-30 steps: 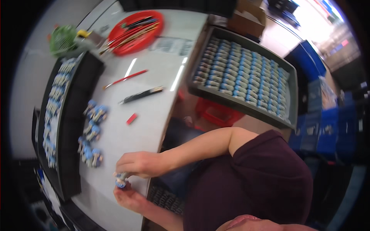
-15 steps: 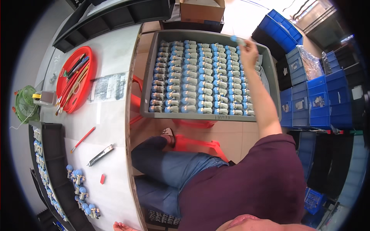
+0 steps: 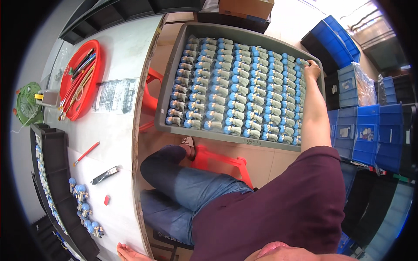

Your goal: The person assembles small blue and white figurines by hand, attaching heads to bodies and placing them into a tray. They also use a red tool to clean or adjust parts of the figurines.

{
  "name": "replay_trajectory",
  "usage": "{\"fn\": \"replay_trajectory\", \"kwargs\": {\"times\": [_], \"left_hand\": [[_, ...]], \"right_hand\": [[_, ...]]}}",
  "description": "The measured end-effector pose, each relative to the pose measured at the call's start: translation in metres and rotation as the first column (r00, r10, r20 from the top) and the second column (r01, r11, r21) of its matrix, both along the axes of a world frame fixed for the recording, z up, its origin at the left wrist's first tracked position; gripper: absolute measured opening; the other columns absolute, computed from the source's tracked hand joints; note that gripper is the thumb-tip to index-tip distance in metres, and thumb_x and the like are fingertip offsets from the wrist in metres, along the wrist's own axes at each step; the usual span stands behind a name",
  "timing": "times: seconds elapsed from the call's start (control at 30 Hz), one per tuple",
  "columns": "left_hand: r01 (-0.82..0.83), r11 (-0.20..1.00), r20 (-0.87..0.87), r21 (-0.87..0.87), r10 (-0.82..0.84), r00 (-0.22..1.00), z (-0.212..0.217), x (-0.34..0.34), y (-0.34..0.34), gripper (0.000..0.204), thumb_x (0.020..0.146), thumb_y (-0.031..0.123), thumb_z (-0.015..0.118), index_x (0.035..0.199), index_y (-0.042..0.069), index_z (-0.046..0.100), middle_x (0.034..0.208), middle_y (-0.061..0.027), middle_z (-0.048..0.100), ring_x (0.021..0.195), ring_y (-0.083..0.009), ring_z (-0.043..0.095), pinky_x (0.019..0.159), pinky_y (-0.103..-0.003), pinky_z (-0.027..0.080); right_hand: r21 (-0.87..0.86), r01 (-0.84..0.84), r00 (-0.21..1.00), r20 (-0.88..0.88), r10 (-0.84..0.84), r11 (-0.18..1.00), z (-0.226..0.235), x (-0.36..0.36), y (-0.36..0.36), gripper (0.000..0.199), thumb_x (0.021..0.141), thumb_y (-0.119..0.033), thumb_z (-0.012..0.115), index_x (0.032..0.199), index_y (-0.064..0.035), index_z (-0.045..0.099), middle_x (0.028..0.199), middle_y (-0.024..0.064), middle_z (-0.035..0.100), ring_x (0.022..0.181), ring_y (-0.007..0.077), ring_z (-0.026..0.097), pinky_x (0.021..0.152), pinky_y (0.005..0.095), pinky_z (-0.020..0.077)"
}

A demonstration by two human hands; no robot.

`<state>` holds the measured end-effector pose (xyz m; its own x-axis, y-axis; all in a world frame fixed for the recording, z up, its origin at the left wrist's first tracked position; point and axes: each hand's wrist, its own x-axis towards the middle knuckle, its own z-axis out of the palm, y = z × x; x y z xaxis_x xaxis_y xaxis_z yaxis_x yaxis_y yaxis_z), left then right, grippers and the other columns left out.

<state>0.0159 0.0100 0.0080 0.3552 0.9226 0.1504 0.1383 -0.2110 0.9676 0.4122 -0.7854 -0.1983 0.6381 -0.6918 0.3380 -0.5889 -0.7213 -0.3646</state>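
Your right hand (image 3: 312, 71) now down beside 1 figurine (image 3: 299, 61) at the tray (image 3: 209, 133) corner, no longer aloft, its pinch unclear, your left hand's (image 3: 128, 252) fingers loosely spread at the desk (image 3: 119, 174).

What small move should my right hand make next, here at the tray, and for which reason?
Perhaps the right hand should gently loosen its grip: it seems to pinch a blue-haired figurine, which appears to lie in the grey tray, beside rows of similar figurines.

I see grey wall (image 3: 22, 178) past left edge of bench (image 3: 119, 50) | beige tiled floor (image 3: 273, 162), red stool (image 3: 150, 101) by its right edge | strong light (image 3: 300, 19) beyond far-right corner
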Motion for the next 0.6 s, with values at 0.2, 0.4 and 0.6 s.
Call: {"fn": "replay_trajectory", "kwargs": {"times": [0.2,0.4,0.6], "left_hand": [[0.031,0.999,0.004,-0.010,-0.031,1.000,-0.013,-0.015,0.019,0.028,0.092,0.018,0.054,0.107,-0.006,0.056,0.105,-0.0094,0.058,0.093,-0.0142,0.052,0.083,-0.025,0.042],[-0.060,0.994,0.061,-0.089,0.065,0.996,-0.014,-0.018,0.005,0.014,0.089,0.011,0.056,0.096,0.001,0.061,0.088,-0.0057,0.061,0.077,-0.0114,0.056,0.069,-0.024,0.047],[0.097,0.979,0.243,-0.180,-0.051,0.969,-0.021,0.005,0.015,0.013,0.084,0.005,0.061,0.096,-0.001,0.063,0.090,-0.0063,0.065,0.077,-0.0116,0.060,0.071,-0.023,0.048]], "right_hand": [[0.020,0.041,0.988,-0.153,-0.037,0.999,-0.008,0.017,0.004,0.029,0.080,-0.019,0.061,0.108,-0.0110,0.064,0.106,0.0133,0.064,0.101,0.0276,0.061,0.090,0.0364,0.0467],[-0.014,0.143,0.772,-0.624,-0.120,0.990,-0.029,0.044,0.007,0.056,0.086,-0.062,0.037,0.136,-0.0371,0.035,0.137,0.0109,0.042,0.125,0.0437,0.035,0.096,0.0674,0.0252],[-0.419,0.134,0.990,0.009,-0.143,0.898,-0.068,0.081,-0.119,0.054,0.084,-0.053,0.043,0.126,-0.0197,0.050,0.108,0.0111,0.063,0.101,0.0338,0.059,0.077,0.0556,0.0447]]}}
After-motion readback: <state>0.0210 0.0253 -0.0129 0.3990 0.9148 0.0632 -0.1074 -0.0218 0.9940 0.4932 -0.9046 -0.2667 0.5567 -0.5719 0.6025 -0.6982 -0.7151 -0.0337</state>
